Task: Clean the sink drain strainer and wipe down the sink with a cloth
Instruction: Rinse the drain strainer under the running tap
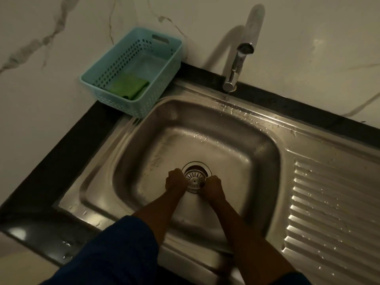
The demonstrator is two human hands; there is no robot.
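A round metal drain strainer (193, 178) sits tilted at the drain hole in the bottom of the steel sink (144, 145). My left hand (176, 181) grips the strainer's left edge with curled fingers. My right hand (212, 187) grips its right edge the same way. A folded green cloth (128, 87) lies inside a light blue plastic basket (164, 79) on the counter behind the sink's left corner. The scene is dim.
A chrome tap (236, 66) stands at the back of the sink against a marble wall. A ribbed steel drainboard (333, 212) with water drops lies to the right. A black counter edge (51, 171) frames the sink on the left.
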